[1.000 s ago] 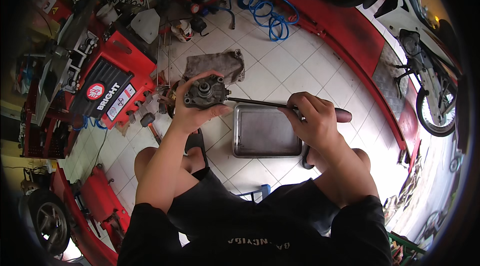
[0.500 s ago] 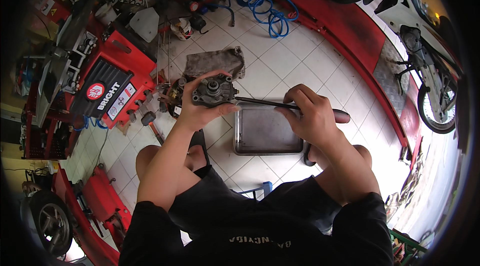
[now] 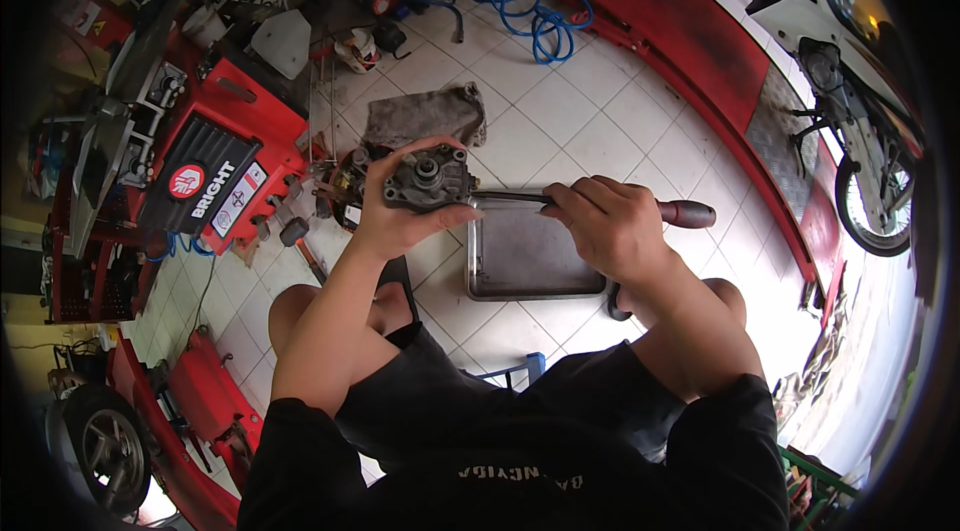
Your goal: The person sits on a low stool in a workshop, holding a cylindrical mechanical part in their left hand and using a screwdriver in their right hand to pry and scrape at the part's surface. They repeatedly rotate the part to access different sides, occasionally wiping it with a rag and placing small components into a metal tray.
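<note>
Tiled floor (image 3: 575, 126) all around the tray (image 3: 535, 256), with a grey cloth (image 3: 422, 119) beyond and a red ramp (image 3: 690, 56) farther off to the right. Just off the tray's far left corner, raised above the floor: a metal part (image 3: 426, 179), clamped between thumb and fingers of the left hand (image 3: 385, 226). Over the tray's far right corner: the right hand (image 3: 612, 223), closed around a screwdriver (image 3: 688, 215). Looks mid-job (judging from this pose alone): part gripped, tool lined up with its side, nothing visibly taken off, so probably more left than done. Hard to make out: the tool's tip, seated or merely touching. Hidden: mid-shaft behind right fingers, the part's underside in the left palm. Cut off at the top edge: a motorbike (image 3: 823, 61), well right of the tray.
</note>
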Motion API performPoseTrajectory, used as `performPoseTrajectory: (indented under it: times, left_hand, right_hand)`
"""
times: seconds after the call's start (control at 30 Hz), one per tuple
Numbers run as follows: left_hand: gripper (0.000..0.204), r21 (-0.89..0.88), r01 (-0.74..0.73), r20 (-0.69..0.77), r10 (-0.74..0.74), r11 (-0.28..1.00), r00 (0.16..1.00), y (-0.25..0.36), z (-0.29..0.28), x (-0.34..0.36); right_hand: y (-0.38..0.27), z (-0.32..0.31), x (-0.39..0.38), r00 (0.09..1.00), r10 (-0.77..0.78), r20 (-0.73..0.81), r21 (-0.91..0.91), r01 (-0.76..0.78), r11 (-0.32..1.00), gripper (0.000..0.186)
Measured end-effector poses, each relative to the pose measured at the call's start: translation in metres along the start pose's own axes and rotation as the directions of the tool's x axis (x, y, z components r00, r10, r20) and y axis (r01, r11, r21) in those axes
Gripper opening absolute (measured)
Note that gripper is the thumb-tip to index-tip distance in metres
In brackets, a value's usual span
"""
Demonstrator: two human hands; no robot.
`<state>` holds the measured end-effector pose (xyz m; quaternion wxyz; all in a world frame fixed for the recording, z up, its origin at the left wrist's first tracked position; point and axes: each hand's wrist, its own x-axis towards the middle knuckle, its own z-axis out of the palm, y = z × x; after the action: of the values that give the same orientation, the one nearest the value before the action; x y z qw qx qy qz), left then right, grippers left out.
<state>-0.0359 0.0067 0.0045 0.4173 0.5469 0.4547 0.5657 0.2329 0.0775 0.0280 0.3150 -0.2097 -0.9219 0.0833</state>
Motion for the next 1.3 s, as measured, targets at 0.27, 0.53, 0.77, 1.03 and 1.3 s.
performPoseTrajectory:
  times: [0.27,0.53,0.77,1.03,1.3]
  left_hand:
    - [0.067,0.017,0.071,0.047,-0.071,0.997,0.996,0.014,0.003,-0.009]
    - [0.068,0.016,-0.051,0.039,0.050,0.999,0.998,0.002,0.001,-0.005]
    - [0.070,-0.028,0.082,0.058,-0.081,0.996,0.995,-0.004,0.006,-0.014]
    - [0.070,-0.008,0.008,0.129,-0.007,1.000,0.992,0.001,0.012,-0.017]
    - [0.071,0.085,-0.056,0.161,0.042,0.995,0.986,0.000,0.007,-0.013]
  right_hand:
    - [-0.004,0.003,-0.011,0.879,0.273,0.391,0.482,-0.448,0.753,0.007]
    - [-0.011,0.011,-0.008,0.986,0.145,0.077,0.173,-0.156,0.973,0.013]
    - [-0.013,0.010,-0.010,0.997,-0.078,-0.008,-0.089,0.077,0.993,0.025]
    - [-0.024,0.007,-0.019,0.963,0.194,0.188,0.400,-0.256,0.880,0.004]
    - [-0.023,0.003,-0.015,0.942,0.211,0.259,0.465,-0.314,0.828,0.005]
